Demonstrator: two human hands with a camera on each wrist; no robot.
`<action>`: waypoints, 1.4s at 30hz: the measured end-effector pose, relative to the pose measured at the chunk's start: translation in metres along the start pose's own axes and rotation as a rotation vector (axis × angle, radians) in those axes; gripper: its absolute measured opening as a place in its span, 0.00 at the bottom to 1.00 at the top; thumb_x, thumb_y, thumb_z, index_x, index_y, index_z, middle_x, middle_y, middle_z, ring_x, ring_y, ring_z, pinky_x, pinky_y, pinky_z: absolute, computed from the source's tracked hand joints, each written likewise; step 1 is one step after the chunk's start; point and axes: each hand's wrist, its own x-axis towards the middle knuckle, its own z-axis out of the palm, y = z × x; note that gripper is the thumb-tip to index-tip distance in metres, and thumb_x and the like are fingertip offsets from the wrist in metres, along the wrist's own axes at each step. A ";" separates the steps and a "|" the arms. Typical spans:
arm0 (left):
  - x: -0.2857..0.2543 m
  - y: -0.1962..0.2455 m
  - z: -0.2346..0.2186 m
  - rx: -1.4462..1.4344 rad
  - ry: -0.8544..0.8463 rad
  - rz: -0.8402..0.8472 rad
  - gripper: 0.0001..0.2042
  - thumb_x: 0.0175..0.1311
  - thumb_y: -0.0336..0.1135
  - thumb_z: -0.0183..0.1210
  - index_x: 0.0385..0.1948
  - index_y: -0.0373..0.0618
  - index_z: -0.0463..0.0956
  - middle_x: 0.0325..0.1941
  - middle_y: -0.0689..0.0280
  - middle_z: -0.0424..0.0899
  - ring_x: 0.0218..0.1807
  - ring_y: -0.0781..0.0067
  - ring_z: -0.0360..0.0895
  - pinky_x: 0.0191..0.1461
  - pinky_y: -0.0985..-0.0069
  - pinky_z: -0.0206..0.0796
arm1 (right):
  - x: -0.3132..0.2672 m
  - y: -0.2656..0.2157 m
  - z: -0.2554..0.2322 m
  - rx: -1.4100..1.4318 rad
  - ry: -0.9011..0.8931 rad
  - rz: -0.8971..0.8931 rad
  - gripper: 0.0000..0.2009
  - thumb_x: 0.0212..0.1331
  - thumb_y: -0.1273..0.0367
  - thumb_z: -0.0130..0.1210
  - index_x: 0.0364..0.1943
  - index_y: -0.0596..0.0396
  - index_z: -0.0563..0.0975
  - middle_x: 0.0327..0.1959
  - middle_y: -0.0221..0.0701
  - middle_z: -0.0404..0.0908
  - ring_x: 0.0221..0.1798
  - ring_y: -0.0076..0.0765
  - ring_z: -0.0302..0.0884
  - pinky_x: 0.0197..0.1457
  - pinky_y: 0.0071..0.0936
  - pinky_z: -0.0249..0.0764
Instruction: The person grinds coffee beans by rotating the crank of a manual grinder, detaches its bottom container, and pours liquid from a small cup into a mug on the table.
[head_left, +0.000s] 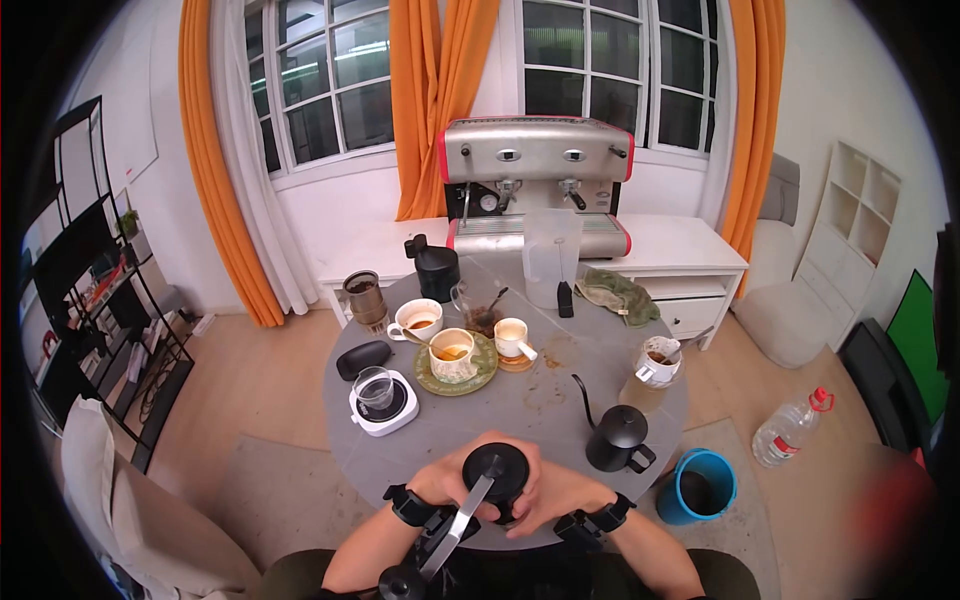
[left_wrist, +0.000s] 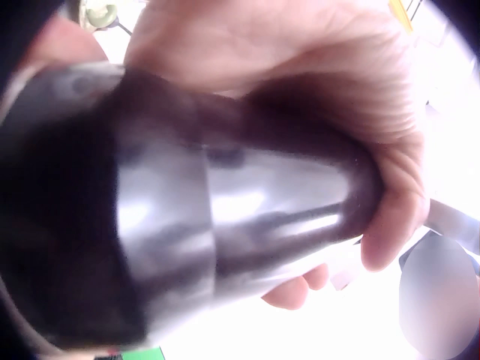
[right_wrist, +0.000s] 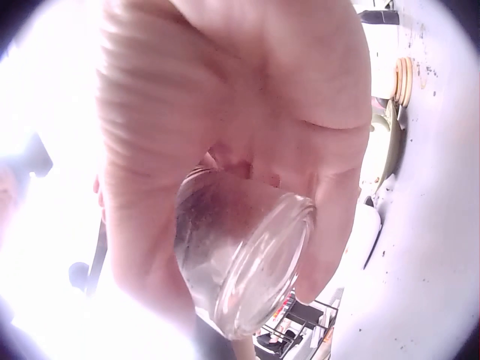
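Note:
Close to my body, over the table's near edge, both hands hold a hand coffee grinder with a black top. Its metal crank points down toward me and ends in a black knob. My left hand wraps round the dark glossy body, as the left wrist view shows. My right hand grips the clear glass jar at the grinder's lower end, fingers curled round it. The jar's round base faces the right wrist camera, tilted. Brownish colour shows through the glass.
On the round grey table stand a black gooseneck kettle, a white scale bearing a glass, a cup on a green plate, and other cups. A blue bucket stands right; an espresso machine behind.

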 end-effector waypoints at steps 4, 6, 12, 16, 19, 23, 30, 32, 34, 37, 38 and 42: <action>0.003 0.006 0.006 0.033 0.070 -0.004 0.19 0.32 0.34 0.68 0.28 0.38 0.72 0.25 0.65 0.78 0.29 0.74 0.74 0.35 0.79 0.65 | -0.003 0.013 0.006 -0.064 0.170 -0.121 0.17 0.35 0.69 0.73 0.27 0.61 0.77 0.26 0.30 0.82 0.32 0.24 0.78 0.38 0.22 0.73; 0.006 0.008 0.005 0.107 0.120 -0.035 0.18 0.33 0.33 0.68 0.28 0.38 0.72 0.25 0.63 0.78 0.30 0.71 0.74 0.37 0.75 0.66 | -0.003 0.008 0.006 -0.134 0.232 -0.133 0.18 0.34 0.67 0.73 0.27 0.62 0.77 0.26 0.32 0.82 0.30 0.26 0.78 0.37 0.24 0.73; 0.010 -0.001 -0.007 0.165 0.286 0.069 0.18 0.32 0.29 0.66 0.31 0.39 0.72 0.27 0.67 0.78 0.30 0.78 0.75 0.37 0.81 0.67 | 0.006 -0.006 0.022 -0.290 0.572 0.054 0.27 0.32 0.59 0.74 0.36 0.62 0.75 0.30 0.37 0.82 0.35 0.40 0.81 0.41 0.31 0.74; 0.006 -0.002 -0.014 0.166 0.376 0.119 0.20 0.32 0.29 0.67 0.34 0.40 0.73 0.27 0.66 0.79 0.30 0.76 0.77 0.37 0.79 0.69 | 0.003 0.018 0.022 -0.235 0.599 -0.098 0.31 0.36 0.62 0.74 0.46 0.61 0.73 0.45 0.39 0.80 0.45 0.38 0.80 0.47 0.32 0.75; 0.002 -0.004 -0.017 0.141 0.400 0.138 0.20 0.32 0.28 0.67 0.34 0.39 0.73 0.27 0.66 0.79 0.30 0.76 0.77 0.36 0.79 0.69 | -0.010 0.018 0.014 0.060 0.480 -0.121 0.33 0.42 0.67 0.71 0.55 0.60 0.68 0.57 0.38 0.73 0.56 0.36 0.74 0.55 0.34 0.75; 0.004 -0.003 -0.011 0.061 0.403 0.131 0.19 0.31 0.27 0.64 0.33 0.40 0.73 0.27 0.66 0.79 0.30 0.76 0.76 0.36 0.79 0.69 | -0.013 0.011 0.003 0.098 0.415 -0.052 0.32 0.45 0.69 0.70 0.57 0.59 0.68 0.59 0.35 0.69 0.61 0.34 0.69 0.57 0.33 0.75; 0.010 -0.002 -0.006 0.116 0.404 0.118 0.19 0.31 0.26 0.64 0.32 0.40 0.72 0.27 0.65 0.78 0.31 0.75 0.76 0.37 0.79 0.68 | 0.002 0.022 0.004 -0.250 0.554 -0.078 0.32 0.33 0.64 0.74 0.45 0.60 0.69 0.50 0.41 0.75 0.52 0.41 0.75 0.47 0.33 0.74; 0.012 0.000 -0.006 0.117 0.450 0.163 0.18 0.32 0.25 0.64 0.32 0.41 0.71 0.27 0.64 0.78 0.31 0.74 0.76 0.38 0.78 0.68 | 0.004 0.001 0.012 -0.284 0.633 -0.040 0.33 0.32 0.63 0.74 0.43 0.60 0.68 0.46 0.43 0.76 0.49 0.46 0.76 0.47 0.34 0.74; 0.014 0.000 -0.007 0.119 0.457 0.188 0.18 0.33 0.25 0.64 0.32 0.41 0.71 0.27 0.64 0.78 0.31 0.73 0.76 0.39 0.77 0.69 | 0.005 -0.010 0.019 -0.317 0.716 0.003 0.33 0.30 0.63 0.74 0.41 0.60 0.67 0.42 0.45 0.77 0.46 0.51 0.77 0.47 0.36 0.73; 0.015 -0.002 -0.008 0.097 0.470 0.217 0.18 0.35 0.24 0.64 0.32 0.41 0.70 0.28 0.63 0.78 0.32 0.72 0.76 0.41 0.75 0.69 | 0.007 -0.012 0.024 -0.323 0.835 -0.026 0.31 0.33 0.63 0.73 0.39 0.60 0.66 0.37 0.46 0.78 0.42 0.54 0.78 0.47 0.38 0.74; 0.015 -0.003 -0.009 0.072 0.478 0.223 0.18 0.36 0.24 0.65 0.33 0.41 0.70 0.29 0.63 0.78 0.33 0.71 0.76 0.42 0.74 0.69 | 0.008 -0.012 0.026 -0.337 0.862 -0.001 0.31 0.33 0.63 0.73 0.40 0.60 0.65 0.38 0.45 0.78 0.42 0.54 0.78 0.45 0.38 0.74; 0.015 -0.012 -0.012 0.037 0.504 0.250 0.20 0.36 0.24 0.66 0.35 0.41 0.69 0.30 0.62 0.78 0.36 0.70 0.76 0.43 0.74 0.69 | 0.010 -0.003 0.031 -0.488 0.994 0.098 0.32 0.34 0.64 0.73 0.44 0.61 0.66 0.39 0.43 0.75 0.43 0.52 0.75 0.43 0.39 0.73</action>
